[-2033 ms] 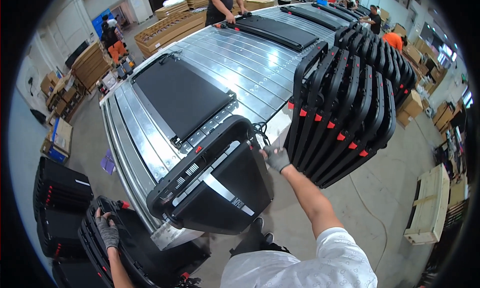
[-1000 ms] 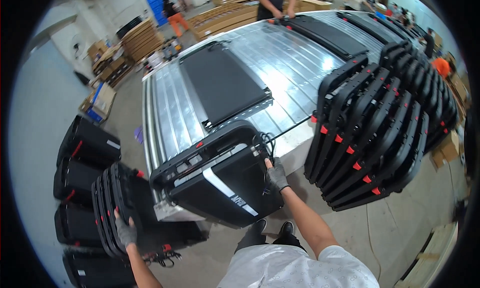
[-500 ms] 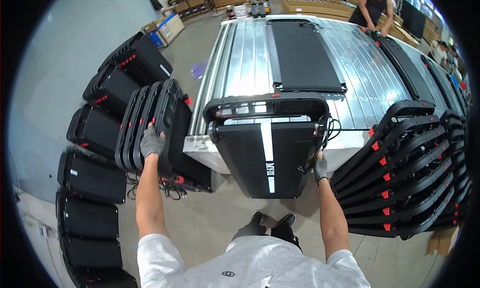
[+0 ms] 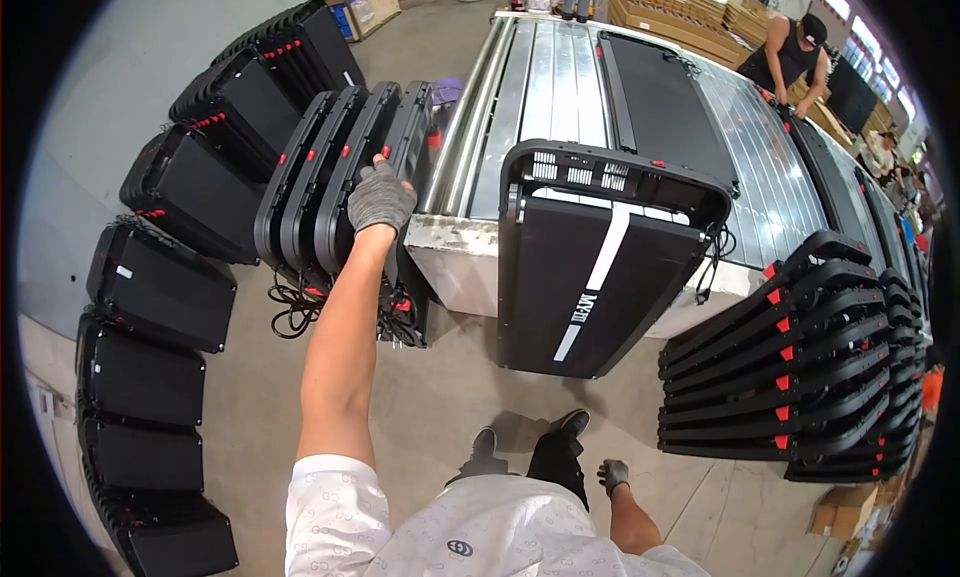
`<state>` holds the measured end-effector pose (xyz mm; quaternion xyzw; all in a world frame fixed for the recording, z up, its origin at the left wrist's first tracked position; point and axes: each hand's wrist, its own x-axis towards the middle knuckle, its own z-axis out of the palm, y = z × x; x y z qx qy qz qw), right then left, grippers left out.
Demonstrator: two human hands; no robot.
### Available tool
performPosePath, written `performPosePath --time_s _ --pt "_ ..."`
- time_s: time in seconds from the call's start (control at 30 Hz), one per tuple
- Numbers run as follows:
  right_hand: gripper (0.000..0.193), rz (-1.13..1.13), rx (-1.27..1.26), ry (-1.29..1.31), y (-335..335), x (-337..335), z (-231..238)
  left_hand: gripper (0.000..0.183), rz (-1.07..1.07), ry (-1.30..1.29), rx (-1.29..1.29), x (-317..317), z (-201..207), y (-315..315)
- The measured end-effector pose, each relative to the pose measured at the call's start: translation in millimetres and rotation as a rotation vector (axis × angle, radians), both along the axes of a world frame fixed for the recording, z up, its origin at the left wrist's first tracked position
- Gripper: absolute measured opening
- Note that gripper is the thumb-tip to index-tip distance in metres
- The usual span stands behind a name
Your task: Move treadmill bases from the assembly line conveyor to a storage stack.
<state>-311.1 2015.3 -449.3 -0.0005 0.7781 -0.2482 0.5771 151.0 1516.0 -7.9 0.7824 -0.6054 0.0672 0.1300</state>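
Note:
My left hand (image 4: 383,199), in a grey fingerless glove, is closed over the upper edge of a black folding treadmill (image 4: 408,137). It stands upright in a row with several like it, red parts on their frames. Loose black cables (image 4: 296,312) hang at the row's bottom. To the right, another black folding treadmill (image 4: 545,272) with a white stripe and slotted top frame leans against the table end, untouched by either hand. My right hand (image 4: 613,472), gloved too, hangs low at my side, holding nothing, fingers loosely apart.
A metal-slatted roller table (image 4: 470,117) carries a flat black treadmill deck (image 4: 660,97). Nested black frames (image 4: 770,377) with red parts stand at right. More folded treadmills (image 4: 150,377) line the left wall. Another person (image 4: 795,62) works at the table's far side.
My right hand has let go of the striped treadmill's side and dropped to my side. My left hand remains on the upright row. The view has shifted, and the striped treadmill appears more tilted.

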Motion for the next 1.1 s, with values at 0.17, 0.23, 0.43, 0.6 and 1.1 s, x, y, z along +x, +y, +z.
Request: performPosePath --time_s 0.17,0.23,0.43,0.6,1.1 --pt "0.026 -0.031 0.026 0.051 75 10 75 0.066 -0.156 0.02 -0.005 -27 7 0" --pt "0.031 0.125 -0.026 0.058 74 24 93 0.058 -0.203 0.031 -0.052 19 2 0" --pt "0.041 0.395 0.032 0.569 130 -84 108 0.05 -0.279 0.109 -0.083 -18 -14 -5" --pt "0.041 0.334 -0.127 0.991 66 -141 212 0.067 -0.212 -0.012 -0.044 8 -21 14" --pt "0.073 0.068 0.052 1.608 -7 -348 462 0.064 -0.043 0.164 -0.162 -8 -10 48"
